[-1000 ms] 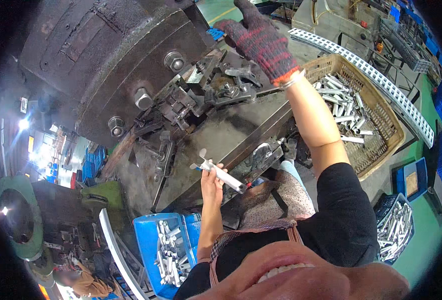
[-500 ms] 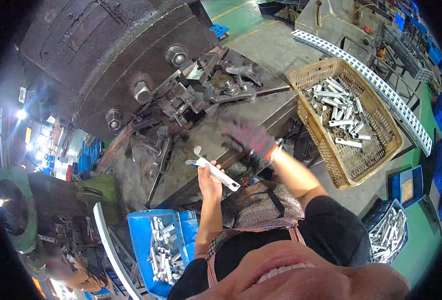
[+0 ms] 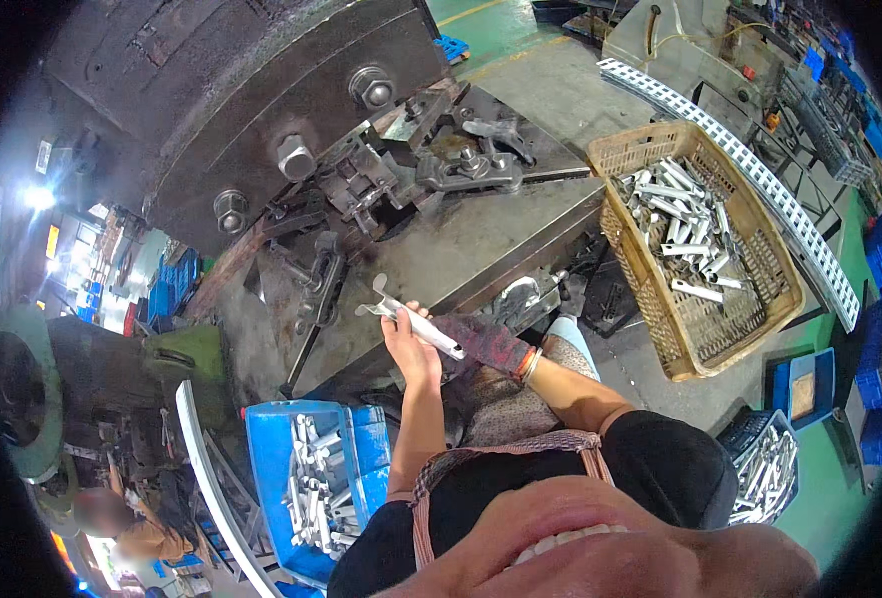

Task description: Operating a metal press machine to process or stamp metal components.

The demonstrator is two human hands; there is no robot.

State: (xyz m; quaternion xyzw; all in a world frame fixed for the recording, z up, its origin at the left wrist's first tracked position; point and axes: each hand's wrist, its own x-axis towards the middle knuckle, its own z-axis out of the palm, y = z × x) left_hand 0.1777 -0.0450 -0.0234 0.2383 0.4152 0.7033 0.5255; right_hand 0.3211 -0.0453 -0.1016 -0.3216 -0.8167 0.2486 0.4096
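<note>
My bare left hand (image 3: pixel 413 351) is closed round a silvery metal tube (image 3: pixel 431 333) with two curved prongs at its upper left end and a hole near the other end. My right hand (image 3: pixel 489 345), in a dark red and grey glove, is at the tube's lower right end. Its fingers are partly hidden behind the tube, so their grip is unclear. Both hands are in front of the near edge of a steel machine bed (image 3: pixel 501 236). Beyond them, a metal die fixture (image 3: pixel 363 187) sits on the bed under the large dark press head (image 3: pixel 262 90).
A yellow-brown plastic crate (image 3: pixel 660 317) with similar metal tubes is at the right. Blue bins with more tubes stand at the lower left (image 3: pixel 274 498) and lower right (image 3: pixel 728 444). Clamps (image 3: pixel 471 171) are bolted to the bed. A perforated white rail (image 3: pixel 750 164) runs behind the crate.
My right hand has moved back from over the machine bed to the tube's lower end. My left hand still holds the tube at nearly the same place. The view has shifted slightly.
</note>
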